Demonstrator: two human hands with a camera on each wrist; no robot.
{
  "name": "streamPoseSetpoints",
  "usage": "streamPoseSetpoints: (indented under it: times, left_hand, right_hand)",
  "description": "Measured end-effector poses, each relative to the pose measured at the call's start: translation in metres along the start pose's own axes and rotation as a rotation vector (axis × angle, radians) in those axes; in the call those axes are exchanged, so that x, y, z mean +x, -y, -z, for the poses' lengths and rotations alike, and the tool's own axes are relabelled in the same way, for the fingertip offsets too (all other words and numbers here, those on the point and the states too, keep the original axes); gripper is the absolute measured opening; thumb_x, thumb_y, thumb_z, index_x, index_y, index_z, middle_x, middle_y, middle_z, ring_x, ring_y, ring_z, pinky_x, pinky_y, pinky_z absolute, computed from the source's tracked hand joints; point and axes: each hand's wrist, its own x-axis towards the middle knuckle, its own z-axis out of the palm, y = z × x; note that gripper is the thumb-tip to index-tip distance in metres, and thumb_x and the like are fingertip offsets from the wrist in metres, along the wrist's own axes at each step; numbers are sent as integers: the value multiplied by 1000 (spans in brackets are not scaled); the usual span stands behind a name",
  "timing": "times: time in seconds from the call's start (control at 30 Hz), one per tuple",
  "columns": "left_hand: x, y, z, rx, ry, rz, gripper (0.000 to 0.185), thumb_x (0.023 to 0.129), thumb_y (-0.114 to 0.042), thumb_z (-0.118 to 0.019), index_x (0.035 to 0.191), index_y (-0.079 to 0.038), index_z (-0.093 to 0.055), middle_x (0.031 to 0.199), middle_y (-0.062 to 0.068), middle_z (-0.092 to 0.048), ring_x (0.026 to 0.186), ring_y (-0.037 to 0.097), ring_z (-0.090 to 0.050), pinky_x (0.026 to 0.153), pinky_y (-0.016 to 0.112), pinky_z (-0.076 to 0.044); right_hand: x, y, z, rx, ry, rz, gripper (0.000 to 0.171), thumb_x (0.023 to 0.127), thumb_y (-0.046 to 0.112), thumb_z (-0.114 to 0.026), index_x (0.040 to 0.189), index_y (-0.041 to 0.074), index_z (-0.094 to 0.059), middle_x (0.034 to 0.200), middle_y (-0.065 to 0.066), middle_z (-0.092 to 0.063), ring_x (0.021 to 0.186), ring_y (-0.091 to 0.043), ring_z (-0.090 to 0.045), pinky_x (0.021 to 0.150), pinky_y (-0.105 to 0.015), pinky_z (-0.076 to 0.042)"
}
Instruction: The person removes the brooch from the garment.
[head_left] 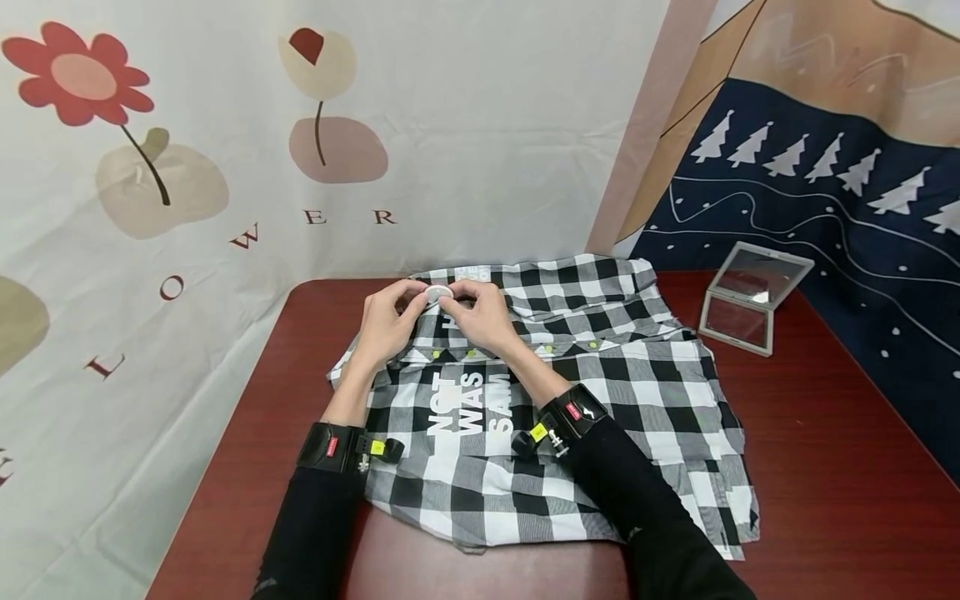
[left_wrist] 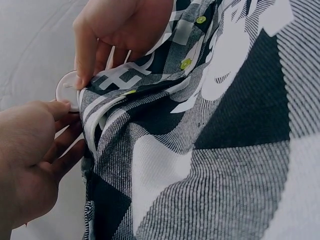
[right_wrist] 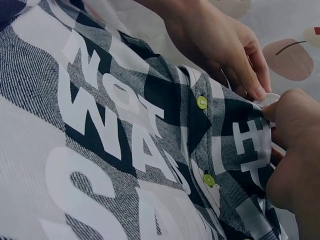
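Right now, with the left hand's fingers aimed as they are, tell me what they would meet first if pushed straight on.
Probably the right hand: the left hand points across the small round white disc both pinch at the black-and-white checked shirt's collar. Depth is unclear.

Soft woven checked cloth shirt [head_left: 600, 367] with matt white print; smooth pale disc [head_left: 438, 292] between both grips; glossy reddish wood surface [head_left: 825, 450]; shiny mirror [head_left: 753, 296].

A dark red-brown table [head_left: 825, 500] stands in a corner. Behind it on the left hangs a pale cloth backdrop [head_left: 465, 125] printed with red flowers and scattered letters. On the right hangs a navy and tan backdrop [head_left: 825, 217] with white pine trees. Lighting is even and soft.
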Motion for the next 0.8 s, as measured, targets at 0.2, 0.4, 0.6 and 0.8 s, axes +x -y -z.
streamPoseSetpoints:
  times: [0.2, 0.4, 0.6, 0.8]
  left_hand:
    - [0, 2, 0, -2, -12, 3, 22, 114, -21, -71, 127, -7, -81, 110, 15, -82, 94, 24, -71, 78, 22, -50]
    - [1, 3, 0, -3, -19, -3, 22, 114, -20, -70, 127, -7, -81, 110, 16, -82, 94, 26, -72, 79, 21, -50]
    - [1, 4, -1, -9, -32, -3, 21, 114, -18, -71, 127, -5, -81, 110, 17, -82, 95, 26, -73, 78, 15, -49]
    - [2, 5, -3, -2, -47, -23, 20, 114, -15, -70, 127, -5, -81, 110, 16, -82, 92, 24, -70, 77, 16, -48]
  right_hand:
    - [2, 0, 0, -6, 21, 22, 16, 107, 18, -78, 118, 8, -85, 106, -11, -84, 81, -12, -69, 73, -22, -54]
    - [3, -1, 0, -23, 27, 47, 18, 108, 19, -78, 120, 8, -84, 106, -11, -84, 82, -14, -70, 73, -21, -54]
    - [3, 0, 1, -35, 41, 49, 20, 108, 22, -78, 123, 9, -84, 109, -9, -84, 83, -14, -70, 74, -21, -54]
    - [3, -1, 4, -40, 59, 46, 24, 109, 30, -77, 126, 15, -84, 115, -6, -84, 89, -17, -74, 78, -27, -58]
